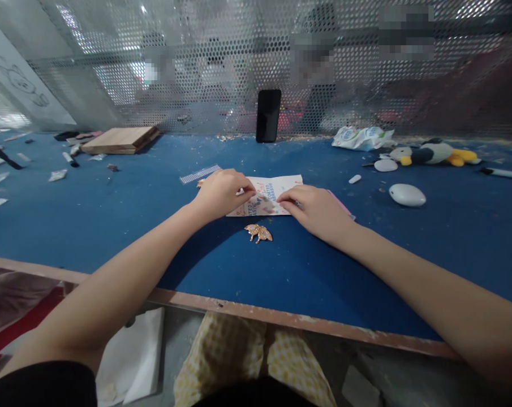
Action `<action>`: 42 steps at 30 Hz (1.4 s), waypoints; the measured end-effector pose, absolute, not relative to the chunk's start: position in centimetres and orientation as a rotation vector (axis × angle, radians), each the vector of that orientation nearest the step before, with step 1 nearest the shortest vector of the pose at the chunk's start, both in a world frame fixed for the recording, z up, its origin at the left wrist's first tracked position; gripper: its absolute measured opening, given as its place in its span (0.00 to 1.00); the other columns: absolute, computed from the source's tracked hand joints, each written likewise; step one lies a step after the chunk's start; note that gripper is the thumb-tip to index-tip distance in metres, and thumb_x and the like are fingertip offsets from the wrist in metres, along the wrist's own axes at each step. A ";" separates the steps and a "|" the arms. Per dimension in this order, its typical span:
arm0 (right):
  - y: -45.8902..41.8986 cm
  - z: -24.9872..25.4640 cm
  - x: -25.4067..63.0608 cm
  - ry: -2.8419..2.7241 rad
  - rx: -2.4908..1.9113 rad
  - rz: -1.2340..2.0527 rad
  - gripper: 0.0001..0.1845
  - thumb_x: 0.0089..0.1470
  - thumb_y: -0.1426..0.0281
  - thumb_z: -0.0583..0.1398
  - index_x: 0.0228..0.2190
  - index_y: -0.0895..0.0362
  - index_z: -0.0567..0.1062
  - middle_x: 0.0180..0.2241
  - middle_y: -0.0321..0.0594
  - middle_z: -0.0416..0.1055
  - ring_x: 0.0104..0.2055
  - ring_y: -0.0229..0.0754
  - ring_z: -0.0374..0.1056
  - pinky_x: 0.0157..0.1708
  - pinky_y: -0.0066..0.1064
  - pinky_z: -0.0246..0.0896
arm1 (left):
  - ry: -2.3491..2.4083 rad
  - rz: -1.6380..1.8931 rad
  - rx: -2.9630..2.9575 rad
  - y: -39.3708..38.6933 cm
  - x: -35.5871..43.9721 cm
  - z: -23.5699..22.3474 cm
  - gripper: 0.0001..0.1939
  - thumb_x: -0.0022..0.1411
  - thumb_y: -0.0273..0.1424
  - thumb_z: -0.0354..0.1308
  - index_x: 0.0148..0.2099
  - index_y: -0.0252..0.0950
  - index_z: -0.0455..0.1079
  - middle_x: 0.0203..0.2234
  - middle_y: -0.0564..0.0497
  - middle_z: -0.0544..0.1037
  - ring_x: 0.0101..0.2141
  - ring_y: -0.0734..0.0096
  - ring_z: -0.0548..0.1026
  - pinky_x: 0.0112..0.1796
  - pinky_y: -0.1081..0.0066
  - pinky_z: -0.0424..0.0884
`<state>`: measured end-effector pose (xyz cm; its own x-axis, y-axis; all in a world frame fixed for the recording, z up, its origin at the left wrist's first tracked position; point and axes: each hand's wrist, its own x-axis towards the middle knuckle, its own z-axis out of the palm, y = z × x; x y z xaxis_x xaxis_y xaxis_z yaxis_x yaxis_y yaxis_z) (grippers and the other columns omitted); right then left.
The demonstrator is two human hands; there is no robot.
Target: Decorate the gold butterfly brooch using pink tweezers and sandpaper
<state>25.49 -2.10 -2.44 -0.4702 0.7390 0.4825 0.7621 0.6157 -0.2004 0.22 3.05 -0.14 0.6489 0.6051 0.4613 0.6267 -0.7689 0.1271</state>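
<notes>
A white sheet printed "coated abrasive", the back of a piece of sandpaper (pixel 286 185), lies on the blue table between my hands. Over its left part, my left hand (pixel 222 195) has thumb and fingertips drawn together; what they hold, if anything, is hidden. My right hand (pixel 319 210) rests at the sheet's right part, its fingers in a pinch whose content I cannot make out. Just in front of the sheet lies a gold butterfly ornament (pixel 259 232). Another gold piece (pixel 201 183) peeks out behind my left hand, beside a gridded strip of tiny gems (pixel 199 174).
A phone (pixel 268 116) leans upright against the perforated metal screen (pixel 222 51). On the right are a white mouse-shaped object (pixel 407 195), a plush duck (pixel 434 152), a crumpled packet (pixel 361 138) and a pen (pixel 504 173). Brown paper bags (pixel 120 139) and scraps lie left.
</notes>
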 end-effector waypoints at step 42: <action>-2.8 -1.2 25.0 -2.461 -1.300 -0.058 0.13 0.67 0.71 0.55 0.39 0.59 0.81 0.42 0.48 0.80 0.47 0.52 0.75 0.47 0.44 0.67 | -0.631 -0.227 -2.979 2.6 -0.5 1.3 0.12 0.75 0.30 0.51 0.48 0.38 0.77 0.46 0.46 0.81 0.47 0.61 0.77 0.47 0.65 0.67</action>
<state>24.95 -2.75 -1.24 -0.5143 0.7921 0.3287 0.8068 0.5768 -0.1277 -0.47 2.58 1.26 0.9037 0.3960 0.1627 0.4091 -0.9108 -0.0554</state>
